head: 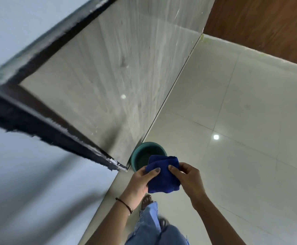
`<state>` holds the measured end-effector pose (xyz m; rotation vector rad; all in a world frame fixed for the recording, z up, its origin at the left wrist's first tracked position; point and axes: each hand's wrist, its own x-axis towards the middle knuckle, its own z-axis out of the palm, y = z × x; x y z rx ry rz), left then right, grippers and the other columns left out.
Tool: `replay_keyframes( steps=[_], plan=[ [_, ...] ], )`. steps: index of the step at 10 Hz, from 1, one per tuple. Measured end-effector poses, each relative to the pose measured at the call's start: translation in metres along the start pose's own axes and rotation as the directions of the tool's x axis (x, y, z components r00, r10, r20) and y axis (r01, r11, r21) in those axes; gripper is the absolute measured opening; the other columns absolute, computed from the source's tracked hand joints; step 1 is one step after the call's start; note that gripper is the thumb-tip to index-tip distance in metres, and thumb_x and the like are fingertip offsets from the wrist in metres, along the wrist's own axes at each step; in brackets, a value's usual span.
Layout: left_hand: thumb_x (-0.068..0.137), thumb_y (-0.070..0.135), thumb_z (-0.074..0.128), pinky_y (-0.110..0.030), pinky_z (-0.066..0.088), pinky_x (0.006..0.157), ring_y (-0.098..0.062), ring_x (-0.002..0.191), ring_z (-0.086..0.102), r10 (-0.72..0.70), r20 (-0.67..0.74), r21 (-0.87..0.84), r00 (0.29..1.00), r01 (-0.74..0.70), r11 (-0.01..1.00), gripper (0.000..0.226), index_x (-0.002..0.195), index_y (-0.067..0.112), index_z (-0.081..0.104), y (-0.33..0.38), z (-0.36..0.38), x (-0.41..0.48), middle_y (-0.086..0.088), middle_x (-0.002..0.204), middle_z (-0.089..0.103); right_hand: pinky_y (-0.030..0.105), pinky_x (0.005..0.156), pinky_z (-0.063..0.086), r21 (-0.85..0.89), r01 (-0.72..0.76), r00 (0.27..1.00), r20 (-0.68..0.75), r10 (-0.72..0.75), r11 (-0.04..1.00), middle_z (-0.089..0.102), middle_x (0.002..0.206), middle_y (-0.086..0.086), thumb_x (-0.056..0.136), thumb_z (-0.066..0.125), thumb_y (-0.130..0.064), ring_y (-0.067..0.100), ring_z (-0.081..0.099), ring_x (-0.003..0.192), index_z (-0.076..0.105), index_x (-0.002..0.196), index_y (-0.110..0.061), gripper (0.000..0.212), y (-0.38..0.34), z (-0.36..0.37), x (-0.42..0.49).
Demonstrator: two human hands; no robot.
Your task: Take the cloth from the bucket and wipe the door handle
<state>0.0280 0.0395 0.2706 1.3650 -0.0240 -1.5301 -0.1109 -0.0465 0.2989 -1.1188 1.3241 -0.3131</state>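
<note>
A dark blue cloth (162, 175) is held folded between both hands at the lower middle of the head view. My left hand (141, 181) pinches its left edge and my right hand (188, 177) pinches its right edge, thumbs on top. A green bucket (145, 147) stands on the floor just beyond the cloth, against the foot of the wall; its near side is hidden by the cloth. No door handle shows in this view.
A glossy grey wall panel (109, 76) with a dark frame (43, 50) rises on the left. Pale floor tiles (241, 129) spread to the right. A brown wooden surface (267, 23) fills the top right corner. My jeans and sandalled feet (146, 200) are below the hands.
</note>
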Motion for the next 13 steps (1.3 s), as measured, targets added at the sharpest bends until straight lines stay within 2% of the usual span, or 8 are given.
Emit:
replay_keyframes(
  steps=[1,3,4,5,6,7,10,13],
  plan=[
    [0.078,0.017,0.075,-0.056,0.043,0.100,-0.045,0.115,0.057,-0.037,-0.188,0.017,0.982,0.041,0.999,0.044,0.113,-0.006,0.061,-0.011,-0.009,0.060,-0.030,0.115,0.065,0.033,0.066,0.059,-0.066,-0.056,0.997,-0.058,0.052,0.996,0.075,0.085,0.004,0.083,0.072,-0.020,0.025,0.070,0.080,0.071,0.089,-0.016,0.008,0.024,0.012,0.064],
    [0.073,0.038,0.079,-0.063,0.051,0.085,-0.045,0.095,0.066,-0.102,-0.413,0.109,0.905,0.160,0.981,0.033,0.084,0.007,0.070,-0.086,-0.061,0.216,-0.024,0.092,0.073,0.019,0.063,0.057,-0.145,-0.246,0.960,0.101,0.262,0.958,0.071,0.098,0.003,0.080,0.074,-0.010,0.019,0.069,0.087,0.062,0.107,-0.016,0.030,0.127,0.042,0.218],
    [0.063,0.041,0.076,-0.053,0.055,0.086,-0.034,0.093,0.070,-0.152,-0.418,0.122,0.896,0.222,0.967,0.043,0.095,0.012,0.070,-0.127,-0.092,0.297,-0.016,0.096,0.075,0.039,0.078,0.060,-0.251,-0.278,0.946,0.096,0.309,0.927,0.072,0.097,0.005,0.077,0.075,-0.006,0.024,0.069,0.090,0.064,0.109,-0.010,0.034,0.201,0.064,0.297],
    [0.069,0.024,0.080,-0.044,0.056,0.083,-0.032,0.089,0.069,-0.178,-0.452,0.134,0.874,0.264,0.955,0.028,0.090,0.011,0.067,-0.175,-0.124,0.379,-0.015,0.093,0.073,0.026,0.067,0.051,-0.374,-0.295,0.940,0.052,0.337,0.879,0.069,0.098,0.006,0.079,0.073,-0.010,0.022,0.064,0.087,0.061,0.114,-0.008,0.037,0.269,0.095,0.369],
    [0.082,0.001,0.068,-0.023,0.050,0.064,-0.025,0.081,0.060,-0.149,-0.521,0.233,0.840,0.307,0.923,0.019,0.073,0.014,0.058,-0.216,-0.155,0.458,-0.008,0.074,0.063,0.028,0.081,0.048,-0.416,-0.355,0.926,-0.031,0.377,0.837,0.067,0.117,0.014,0.085,0.067,-0.012,0.030,0.063,0.106,0.053,0.125,-0.006,0.043,0.322,0.125,0.432],
    [0.085,0.000,0.064,-0.027,0.039,0.054,-0.023,0.075,0.051,-0.104,-0.577,0.357,0.810,0.365,0.860,0.027,0.063,0.011,0.052,-0.249,-0.182,0.525,-0.007,0.064,0.054,0.033,0.099,0.041,-0.393,-0.467,0.879,-0.111,0.464,0.792,0.056,0.132,0.023,0.093,0.056,-0.010,0.034,0.053,0.123,0.046,0.131,0.003,0.042,0.367,0.148,0.483],
    [0.091,0.010,0.058,-0.043,0.048,0.089,-0.036,0.112,0.061,-0.075,-0.704,0.390,0.707,0.472,0.791,0.031,0.115,-0.009,0.063,-0.303,-0.214,0.604,-0.027,0.119,0.064,0.036,0.112,0.034,-0.441,-0.559,0.804,-0.078,0.590,0.703,0.042,0.147,0.020,0.101,0.038,-0.010,0.032,0.043,0.134,0.037,0.142,0.002,0.043,0.434,0.182,0.552],
    [0.095,0.013,0.052,-0.032,0.044,0.096,-0.026,0.116,0.057,-0.102,-0.532,0.232,0.841,0.260,0.937,0.039,0.133,0.005,0.050,-0.229,-0.160,0.494,-0.009,0.124,0.059,0.031,0.095,0.046,-0.358,-0.435,0.889,-0.025,0.457,0.826,0.063,0.125,0.013,0.091,0.049,-0.009,0.028,0.058,0.115,0.056,0.127,-0.009,0.036,0.334,0.141,0.462]
  ],
)
